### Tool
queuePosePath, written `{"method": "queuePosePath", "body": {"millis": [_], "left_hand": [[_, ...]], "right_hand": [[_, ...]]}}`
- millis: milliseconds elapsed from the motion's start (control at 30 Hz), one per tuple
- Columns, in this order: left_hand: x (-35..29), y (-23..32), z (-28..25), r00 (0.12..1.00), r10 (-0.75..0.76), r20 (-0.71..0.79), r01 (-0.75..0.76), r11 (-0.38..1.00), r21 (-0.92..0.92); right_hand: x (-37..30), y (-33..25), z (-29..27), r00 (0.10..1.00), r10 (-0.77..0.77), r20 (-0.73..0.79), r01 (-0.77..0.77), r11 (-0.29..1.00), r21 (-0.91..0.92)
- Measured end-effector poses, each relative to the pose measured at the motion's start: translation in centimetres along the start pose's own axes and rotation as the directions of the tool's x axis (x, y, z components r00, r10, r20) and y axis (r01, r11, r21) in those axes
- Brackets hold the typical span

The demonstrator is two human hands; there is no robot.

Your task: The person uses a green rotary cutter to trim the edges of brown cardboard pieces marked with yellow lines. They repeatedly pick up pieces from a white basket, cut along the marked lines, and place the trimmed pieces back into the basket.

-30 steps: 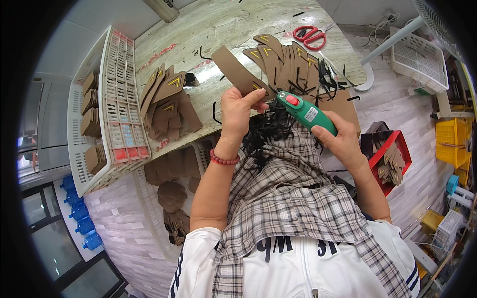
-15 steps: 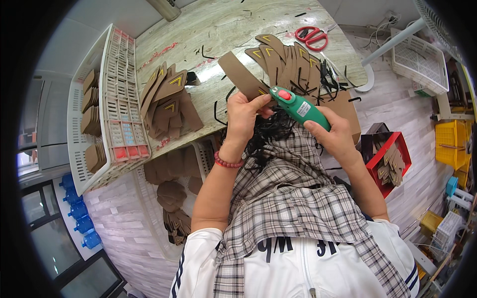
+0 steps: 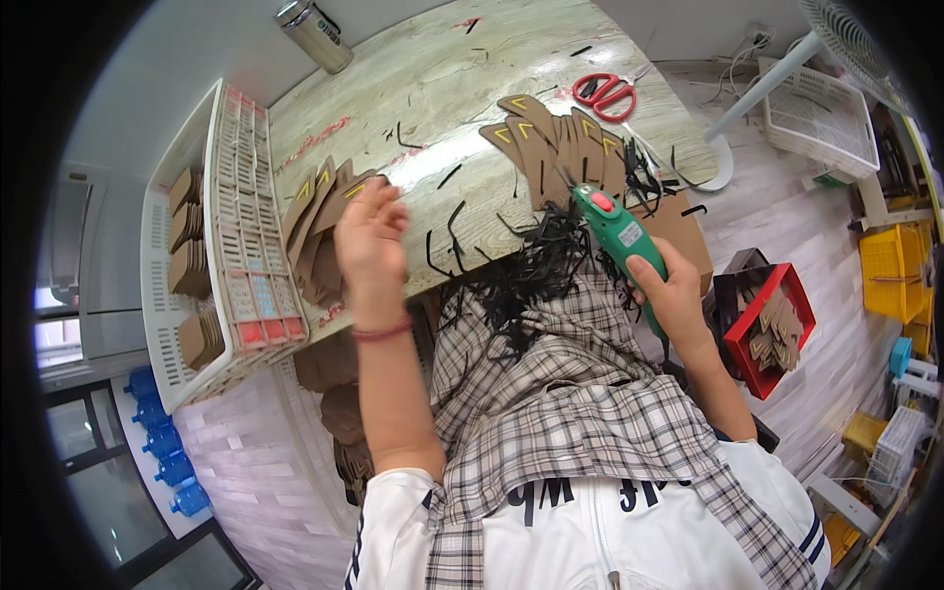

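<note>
My left hand (image 3: 374,231), blurred by motion, is over the left pile of brown strap-shaped pieces (image 3: 320,211); its fingers are loosely bent and apart, with nothing visible in them. My right hand (image 3: 661,287) is closed around a green handheld power tool (image 3: 618,228) with a red button and a thin metal tip. That tip points at a fanned stack of brown pieces with yellow V marks (image 3: 551,143) on the table. Thin black trimmings (image 3: 521,270) lie heaped on my plaid apron (image 3: 580,393) and at the table's edge.
Red-handled scissors (image 3: 605,96) lie on the marbled table (image 3: 423,88), with a steel flask (image 3: 317,37) at its back. A white basket (image 3: 228,226) of brown pieces stands left. Right are a red box (image 3: 772,329) of pieces and a fan (image 3: 772,84).
My left hand has moved left from the tool to the left pile, and the brown strip it held no longer shows in it. My right hand with the tool has shifted slightly right and down.
</note>
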State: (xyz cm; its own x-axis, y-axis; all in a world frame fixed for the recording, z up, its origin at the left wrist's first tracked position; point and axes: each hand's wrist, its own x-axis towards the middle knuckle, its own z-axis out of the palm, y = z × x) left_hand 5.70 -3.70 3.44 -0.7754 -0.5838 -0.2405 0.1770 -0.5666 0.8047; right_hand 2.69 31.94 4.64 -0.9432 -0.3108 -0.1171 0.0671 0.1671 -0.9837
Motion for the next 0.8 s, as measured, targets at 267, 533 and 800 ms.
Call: {"method": "queuePosePath", "body": {"millis": [267,533,800], "left_hand": [[0.9,-15.5,14.2,0.564,0.257,0.784,-0.754,-0.227,0.617],[3.3,-11.2,4.9,0.709,0.264,0.654,-0.615,-0.221,0.757],[2.3,-9.8,7.6,0.823,0.352,0.446,-0.365,-0.273,0.890]], "right_hand": [[-1.0,0.4,-2.2,0.989,0.033,-0.143,-0.035,0.999,-0.014],[-0.2,2.0,-1.9,0.990,0.042,-0.133,-0.043,0.999,-0.011],[1.3,2.1,0.9,0.998,0.031,-0.046,-0.031,1.000,-0.006]]}}
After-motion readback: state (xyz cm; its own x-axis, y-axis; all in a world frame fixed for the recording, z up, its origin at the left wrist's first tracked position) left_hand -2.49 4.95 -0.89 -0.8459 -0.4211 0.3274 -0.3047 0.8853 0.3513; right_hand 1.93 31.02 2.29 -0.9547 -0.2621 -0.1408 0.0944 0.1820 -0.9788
